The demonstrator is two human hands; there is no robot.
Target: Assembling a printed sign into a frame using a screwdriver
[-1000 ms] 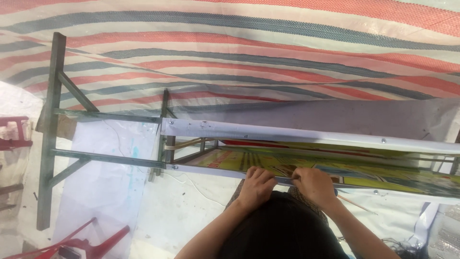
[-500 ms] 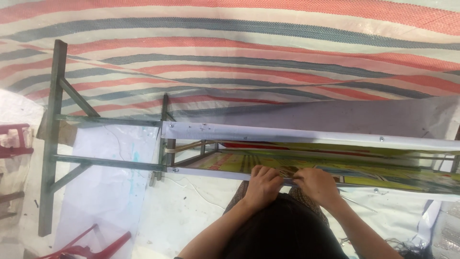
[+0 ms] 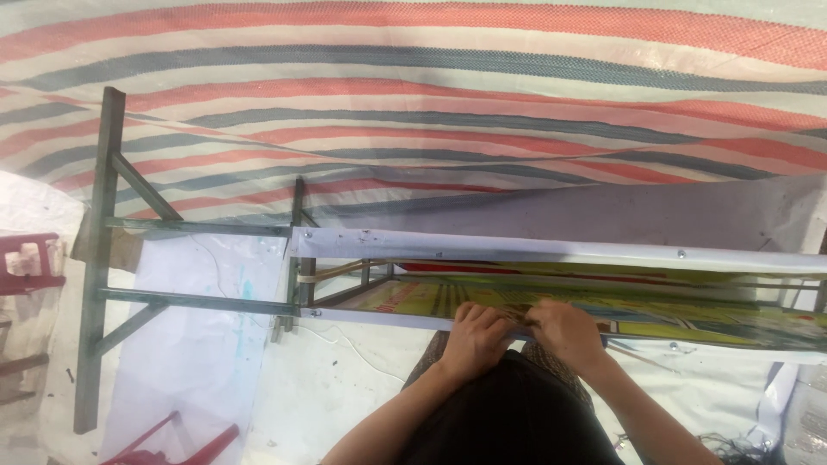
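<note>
From the head camera, the left hand [image 3: 475,337] and the right hand [image 3: 564,334] are sitting close together, almost touching, on the near edge of a colourful banner [image 3: 689,312]. Both hands are curling their fingers down onto that edge, and they seem to be pinching it, but I cannot tell just how tight. The banner is lying flat inside a metal frame [image 3: 207,301], stretching away to the right of the hands. A white bar [image 3: 517,248] is running across just past the hands, on the far side of the banner. The green legs of the frame are standing well off to the left of the left hand. A big striped sheet [image 3: 413,103] is hanging far beyond both hands. A red stool [image 3: 30,258] is sitting far to the left.
</note>
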